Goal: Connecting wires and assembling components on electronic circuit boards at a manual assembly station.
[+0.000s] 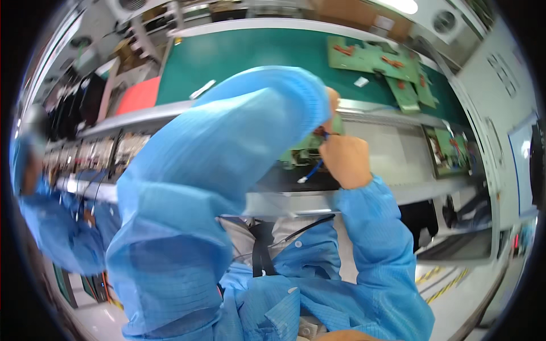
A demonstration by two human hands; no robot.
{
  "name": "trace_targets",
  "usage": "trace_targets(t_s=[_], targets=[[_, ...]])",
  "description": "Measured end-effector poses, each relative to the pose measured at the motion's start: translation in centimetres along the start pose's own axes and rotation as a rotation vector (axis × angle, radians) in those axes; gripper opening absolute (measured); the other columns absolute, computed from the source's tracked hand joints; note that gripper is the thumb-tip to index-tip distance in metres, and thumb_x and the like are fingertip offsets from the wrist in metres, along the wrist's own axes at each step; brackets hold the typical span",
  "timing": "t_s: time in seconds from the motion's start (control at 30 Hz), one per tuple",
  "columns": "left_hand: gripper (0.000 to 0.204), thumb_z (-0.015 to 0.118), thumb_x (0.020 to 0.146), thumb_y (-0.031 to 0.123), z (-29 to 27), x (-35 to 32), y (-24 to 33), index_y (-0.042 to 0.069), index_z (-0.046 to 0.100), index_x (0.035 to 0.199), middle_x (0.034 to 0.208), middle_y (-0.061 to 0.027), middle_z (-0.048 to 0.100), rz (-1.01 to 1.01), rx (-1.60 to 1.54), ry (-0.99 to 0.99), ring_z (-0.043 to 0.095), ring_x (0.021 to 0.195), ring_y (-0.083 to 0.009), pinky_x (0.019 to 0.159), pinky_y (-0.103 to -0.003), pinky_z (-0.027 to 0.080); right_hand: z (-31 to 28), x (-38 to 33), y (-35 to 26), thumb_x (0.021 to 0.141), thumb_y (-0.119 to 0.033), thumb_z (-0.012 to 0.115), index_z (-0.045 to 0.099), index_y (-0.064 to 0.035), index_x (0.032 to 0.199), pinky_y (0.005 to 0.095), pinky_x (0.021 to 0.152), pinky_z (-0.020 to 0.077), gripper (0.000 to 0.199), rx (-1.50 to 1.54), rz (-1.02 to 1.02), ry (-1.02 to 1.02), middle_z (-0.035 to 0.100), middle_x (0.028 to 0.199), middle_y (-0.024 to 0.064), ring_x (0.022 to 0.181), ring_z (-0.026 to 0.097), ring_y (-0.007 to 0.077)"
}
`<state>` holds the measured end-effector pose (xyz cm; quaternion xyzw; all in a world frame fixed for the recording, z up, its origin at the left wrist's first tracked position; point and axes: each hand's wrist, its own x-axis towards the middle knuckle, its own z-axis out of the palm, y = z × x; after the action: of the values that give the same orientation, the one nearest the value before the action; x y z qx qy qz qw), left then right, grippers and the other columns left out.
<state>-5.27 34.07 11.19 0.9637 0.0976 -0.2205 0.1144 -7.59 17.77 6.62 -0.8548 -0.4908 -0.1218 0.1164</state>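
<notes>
Behind blue sleeve (pixel 227 142), left hand (pixel 333 102) mostly hidden.

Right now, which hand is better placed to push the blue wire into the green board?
Probably the right hand: it pinches the blue wire beside the green board. The left hand is mostly hidden behind its sleeve.

The circuit board (pixel 304 152) lay on the conveyor (pixel 398 153), under the right hand (pixel 345 161). More circuit boards (pixel 387 62) sat on the mat (pixel 244 57) at one o'clock (behind the conveyor). A co-worker (pixel 51 221) stood at nine o'clock.
</notes>
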Motion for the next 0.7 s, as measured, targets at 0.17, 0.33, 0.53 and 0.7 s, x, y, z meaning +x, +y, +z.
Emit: trace_targets(t_s=[0.17,0.33,0.53,0.7], targets=[[0.048,0.088,0.057,0.045,0.8,-1.6,-3.4,0.007,0.076,0.084,0.079,-0.0112,0.071,-0.074,0.070,0.089,0.069,0.072,-0.0224,0.063,-0.036,0.052,1.1,0.5,-2.6,0.073,-0.014,0.061,0.072,-0.0135,0.067,0.0362,0.049,0.0465,0.012,-0.182,-0.157,-0.018,0.067,0.066,0.0011,0.064,0.068,0.0198],[0.076,0.067,0.070,0.076,-3.4,-5.0,1.7,0.000,0.073,0.081,0.084,-0.0094,0.072,-0.392,0.299,-0.265,0.068,0.073,-0.0201,0.068,-0.032,0.053,0.8,0.7,-3.0,0.078,-0.014,0.059,0.072,-0.0179,0.070,0.0340,0.053,0.0418,0.016,-0.251,-0.119,-0.221,0.066,0.069,-0.0012,0.071,0.067,0.0168],[0.060,0.067,0.080,0.063,-2.3,-3.0,-1.7,0.002,0.067,0.079,0.082,-0.0088,0.071,-0.390,-0.078,-0.457,0.066,0.066,-0.0137,0.063,-0.029,0.051,0.5,1.1,-3.7,0.079,-0.015,0.059,0.071,-0.0190,0.070,0.0332,0.053,0.0407,0.016,-0.244,-0.089,-0.275,0.065,0.066,-0.0031,0.067,0.066,0.0155],[0.047,0.077,0.076,0.050,-2.2,-2.7,-1.3,0.004,0.068,0.073,0.069,-0.0068,0.068,-0.285,-0.087,-0.370,0.062,0.055,-0.0115,0.050,-0.026,0.044,0.4,1.0,-4.4,0.077,-0.014,0.060,0.071,-0.0188,0.069,0.0337,0.052,0.0390,0.015,-0.307,-0.086,-0.254,0.065,0.063,-0.0026,0.064,0.065,0.0161]])
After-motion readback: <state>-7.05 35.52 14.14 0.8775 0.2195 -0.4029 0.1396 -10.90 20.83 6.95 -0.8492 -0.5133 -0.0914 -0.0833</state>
